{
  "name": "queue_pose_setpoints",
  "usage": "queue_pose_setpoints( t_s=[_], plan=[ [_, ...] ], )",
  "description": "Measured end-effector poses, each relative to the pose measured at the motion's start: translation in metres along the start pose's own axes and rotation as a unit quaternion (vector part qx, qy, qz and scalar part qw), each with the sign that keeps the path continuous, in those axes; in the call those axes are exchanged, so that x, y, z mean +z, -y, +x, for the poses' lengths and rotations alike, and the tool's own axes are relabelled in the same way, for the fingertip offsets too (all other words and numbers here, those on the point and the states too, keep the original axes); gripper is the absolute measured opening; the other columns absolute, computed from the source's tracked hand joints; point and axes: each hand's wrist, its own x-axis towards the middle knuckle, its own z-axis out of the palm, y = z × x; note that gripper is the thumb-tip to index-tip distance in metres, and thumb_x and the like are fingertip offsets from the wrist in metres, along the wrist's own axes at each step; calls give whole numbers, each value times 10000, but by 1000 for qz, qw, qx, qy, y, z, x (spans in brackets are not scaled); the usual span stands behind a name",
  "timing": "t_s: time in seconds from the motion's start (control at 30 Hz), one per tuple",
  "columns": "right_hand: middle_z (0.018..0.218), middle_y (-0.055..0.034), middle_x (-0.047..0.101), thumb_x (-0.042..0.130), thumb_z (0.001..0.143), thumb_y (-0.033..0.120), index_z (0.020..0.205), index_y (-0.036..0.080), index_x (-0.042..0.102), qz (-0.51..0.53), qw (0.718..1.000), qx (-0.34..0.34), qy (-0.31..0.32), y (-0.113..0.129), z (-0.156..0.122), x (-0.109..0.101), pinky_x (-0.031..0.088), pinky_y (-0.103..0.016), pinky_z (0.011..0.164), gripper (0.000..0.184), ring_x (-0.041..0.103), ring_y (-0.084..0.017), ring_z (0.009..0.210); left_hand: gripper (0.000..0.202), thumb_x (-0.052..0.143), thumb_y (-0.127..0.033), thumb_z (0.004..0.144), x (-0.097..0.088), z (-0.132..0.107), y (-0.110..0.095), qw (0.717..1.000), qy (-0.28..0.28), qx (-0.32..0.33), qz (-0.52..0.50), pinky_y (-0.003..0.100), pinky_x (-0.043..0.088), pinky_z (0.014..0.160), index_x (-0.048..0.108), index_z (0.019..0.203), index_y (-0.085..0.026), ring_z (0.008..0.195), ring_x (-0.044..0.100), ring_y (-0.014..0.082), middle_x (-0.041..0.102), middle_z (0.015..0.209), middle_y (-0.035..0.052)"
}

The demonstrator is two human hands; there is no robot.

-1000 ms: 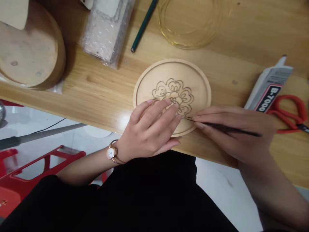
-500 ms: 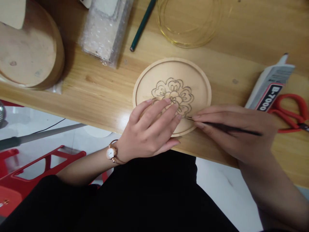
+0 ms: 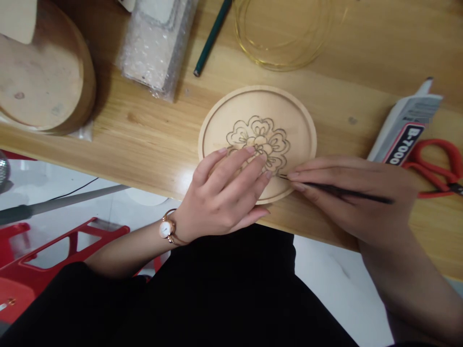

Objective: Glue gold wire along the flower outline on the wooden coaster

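Observation:
A round wooden plate (image 3: 235,103) with a raised rim lies near the table's front edge. On it is a flower pattern (image 3: 261,129) in thin dark lines, its lower left part covered by my fingers. My left hand (image 3: 226,193) rests on the plate with the fingers spread over the flower, holding nothing. In my right hand (image 3: 354,193), black tweezers (image 3: 336,189) are pinched between thumb and fingers. Their thin tips touch or hover by the flower's lower right edge, close to my left fingertips; I cannot tell which.
Coiled gold wire (image 3: 265,62) and a dark green pencil (image 3: 213,36) lie beyond the plate. A B-7000 glue tube (image 3: 401,130) and red-handled scissors (image 3: 434,168) are at right. Bubble-wrapped pieces (image 3: 155,53) and a round wooden block (image 3: 43,82) stand left. A red stool (image 3: 75,241) is below.
Both hands and the tweezers stay almost in place. The view has shifted very slightly.

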Motion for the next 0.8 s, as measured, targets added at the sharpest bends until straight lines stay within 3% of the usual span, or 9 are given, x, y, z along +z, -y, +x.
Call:
queue_pose_setpoints(
  t_s=[0.27, 0.47, 0.8],
  plan=[
    [878, -16, 754, 667, 790, 66, 930, 240, 726, -4, 1000, -23, -2, -1, 0, -1, 596, -217, 745, 231, 710, -125, 802, 488, 491, -589, 900, 0, 1, 0, 1000, 0, -1, 3, 387, 409, 1031, 636, 1165, -206, 1201, 533, 241, 636, 1224, 59],
    [902, 19, 751, 653, 817, 109, 946, 294, 724, -6, 1000, 6, 4, 0, 0, 0, 607, -256, 758, 236, 712, -136, 817, 482, 484, -590, 904, 0, 0, 0, 1000, 1, -2, 8, 387, 410, 1038, 637, 1162, -213, 1209, 531, 238, 638, 1226, 51],
    [872, -43, 753, 677, 780, 55, 910, 198, 726, -6, 999, -46, 3, -2, 3, -2, 579, -173, 757, 199, 706, -111, 814, 494, 511, -591, 890, 0, 1, 0, 1000, -3, 2, 6, 390, 429, 1017, 646, 1164, -203, 1202, 537, 246, 648, 1204, 64]
  ],
)
